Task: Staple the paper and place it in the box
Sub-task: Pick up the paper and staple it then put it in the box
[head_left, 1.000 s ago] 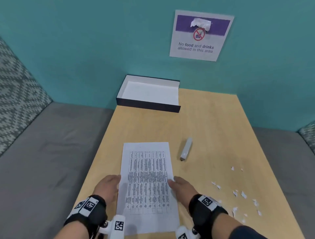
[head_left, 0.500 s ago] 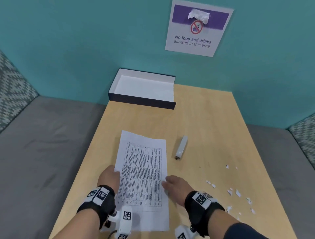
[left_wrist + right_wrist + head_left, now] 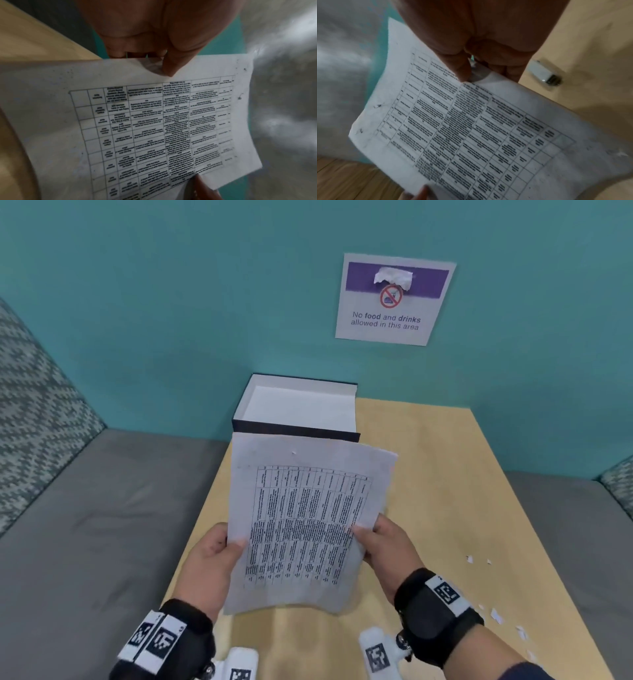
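Note:
The paper, white with a printed table, is lifted off the wooden table and tilted up towards me. My left hand pinches its left edge, thumb on the printed face. My right hand pinches its right edge the same way. The wrist views show the paper close up with a thumb on top and fingers behind. The open box, dark outside and white inside, stands at the table's far left against the wall. A white stapler lies on the table in the right wrist view; the paper hides it in the head view.
Small white paper scraps are scattered on the table's right side. A grey cushioned bench runs along the left and continues on the right. A teal wall with a sign closes the back.
Both hands have gone from resting on the paper's edges on the table to pinching it and lifting it up. The raised paper now covers the stapler in the head view.

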`<action>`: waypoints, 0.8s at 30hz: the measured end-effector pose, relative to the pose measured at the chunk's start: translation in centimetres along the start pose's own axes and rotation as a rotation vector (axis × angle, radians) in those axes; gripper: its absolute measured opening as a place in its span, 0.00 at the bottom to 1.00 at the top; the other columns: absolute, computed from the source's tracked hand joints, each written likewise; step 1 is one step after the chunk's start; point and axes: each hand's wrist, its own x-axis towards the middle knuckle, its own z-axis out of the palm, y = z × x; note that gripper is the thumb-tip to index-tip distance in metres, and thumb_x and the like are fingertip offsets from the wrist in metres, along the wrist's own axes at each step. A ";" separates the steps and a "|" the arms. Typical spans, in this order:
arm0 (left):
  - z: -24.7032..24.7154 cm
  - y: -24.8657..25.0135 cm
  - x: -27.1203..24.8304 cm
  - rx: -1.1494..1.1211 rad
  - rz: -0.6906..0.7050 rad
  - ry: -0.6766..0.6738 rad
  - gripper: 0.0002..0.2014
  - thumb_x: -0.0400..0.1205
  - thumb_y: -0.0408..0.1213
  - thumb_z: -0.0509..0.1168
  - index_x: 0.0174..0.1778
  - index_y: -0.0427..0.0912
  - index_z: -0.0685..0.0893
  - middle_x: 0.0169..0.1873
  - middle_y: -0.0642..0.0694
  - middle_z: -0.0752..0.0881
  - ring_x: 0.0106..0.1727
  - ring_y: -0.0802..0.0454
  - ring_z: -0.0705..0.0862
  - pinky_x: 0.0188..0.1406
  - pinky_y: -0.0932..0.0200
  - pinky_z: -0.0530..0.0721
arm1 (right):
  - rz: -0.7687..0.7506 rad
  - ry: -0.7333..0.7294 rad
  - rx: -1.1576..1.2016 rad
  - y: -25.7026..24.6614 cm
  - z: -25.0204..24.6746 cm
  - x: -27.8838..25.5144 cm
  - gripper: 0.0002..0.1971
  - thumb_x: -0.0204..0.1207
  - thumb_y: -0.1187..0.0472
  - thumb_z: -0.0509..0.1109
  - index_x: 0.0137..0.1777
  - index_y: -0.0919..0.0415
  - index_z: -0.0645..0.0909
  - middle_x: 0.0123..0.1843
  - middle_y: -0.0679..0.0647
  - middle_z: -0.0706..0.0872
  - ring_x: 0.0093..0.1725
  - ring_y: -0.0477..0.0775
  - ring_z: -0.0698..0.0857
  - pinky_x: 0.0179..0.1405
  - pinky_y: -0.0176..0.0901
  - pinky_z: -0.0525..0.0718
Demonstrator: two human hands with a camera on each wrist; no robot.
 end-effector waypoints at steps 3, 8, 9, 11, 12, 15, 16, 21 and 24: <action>0.7 0.6 -0.3 -0.082 0.038 0.048 0.07 0.84 0.24 0.59 0.49 0.33 0.83 0.44 0.42 0.91 0.43 0.49 0.87 0.45 0.51 0.83 | -0.140 0.033 0.013 -0.8 -0.3 -1.3 0.12 0.81 0.68 0.65 0.54 0.58 0.89 0.53 0.53 0.94 0.55 0.55 0.91 0.58 0.54 0.87; 2.0 0.3 -1.1 -0.062 0.020 0.055 0.10 0.85 0.24 0.58 0.55 0.36 0.84 0.48 0.46 0.92 0.49 0.50 0.89 0.35 0.67 0.85 | -0.169 0.025 0.000 0.0 -0.9 -2.6 0.16 0.80 0.72 0.64 0.50 0.53 0.89 0.51 0.46 0.94 0.54 0.48 0.90 0.51 0.40 0.83; 2.1 0.3 -1.1 -0.056 0.018 0.061 0.11 0.85 0.24 0.58 0.56 0.36 0.84 0.49 0.45 0.92 0.51 0.49 0.89 0.36 0.66 0.84 | -0.165 0.032 -0.010 0.2 -1.0 -2.6 0.16 0.80 0.72 0.64 0.50 0.53 0.90 0.50 0.45 0.94 0.53 0.47 0.90 0.50 0.38 0.82; 2.1 0.6 -1.1 -0.050 0.032 0.068 0.11 0.85 0.24 0.58 0.57 0.37 0.84 0.50 0.45 0.91 0.51 0.50 0.89 0.41 0.63 0.83 | -0.182 0.036 -0.003 0.0 -1.3 -2.8 0.15 0.81 0.72 0.63 0.50 0.55 0.89 0.49 0.45 0.94 0.53 0.47 0.90 0.47 0.34 0.83; 2.0 0.7 -1.1 -0.050 0.042 0.073 0.12 0.85 0.24 0.58 0.57 0.38 0.84 0.50 0.46 0.91 0.51 0.52 0.89 0.42 0.63 0.82 | -0.195 0.026 0.005 -0.3 -1.4 -2.9 0.14 0.81 0.72 0.64 0.51 0.56 0.89 0.49 0.46 0.94 0.52 0.46 0.90 0.48 0.34 0.83; 1.8 0.6 -1.4 -0.034 0.036 0.073 0.12 0.85 0.24 0.58 0.56 0.40 0.84 0.50 0.47 0.91 0.52 0.51 0.89 0.42 0.64 0.82 | -0.200 -0.007 -0.007 -0.2 -1.2 -2.9 0.15 0.81 0.71 0.64 0.49 0.55 0.90 0.50 0.47 0.94 0.52 0.46 0.90 0.52 0.40 0.84; 1.8 0.5 -1.5 -0.024 0.029 0.076 0.11 0.85 0.25 0.58 0.55 0.40 0.84 0.49 0.47 0.91 0.52 0.49 0.88 0.42 0.63 0.82 | -0.186 -0.017 -0.012 0.0 -1.1 -2.9 0.15 0.81 0.72 0.64 0.49 0.54 0.90 0.50 0.46 0.94 0.53 0.47 0.90 0.53 0.41 0.84; 1.9 0.3 -1.5 -0.023 0.059 0.085 0.12 0.85 0.25 0.58 0.55 0.42 0.84 0.48 0.49 0.92 0.48 0.57 0.88 0.43 0.61 0.81 | -0.199 -0.062 -0.004 0.2 -0.7 -2.9 0.15 0.82 0.70 0.63 0.53 0.52 0.90 0.55 0.46 0.93 0.56 0.44 0.89 0.56 0.40 0.84; 2.1 -0.6 -1.5 0.059 0.058 0.097 0.15 0.86 0.27 0.58 0.55 0.50 0.86 0.50 0.55 0.91 0.53 0.60 0.88 0.50 0.58 0.79 | -0.117 -0.139 -0.247 1.2 -0.8 -1.9 0.18 0.79 0.72 0.61 0.56 0.52 0.87 0.57 0.45 0.91 0.60 0.46 0.87 0.59 0.38 0.83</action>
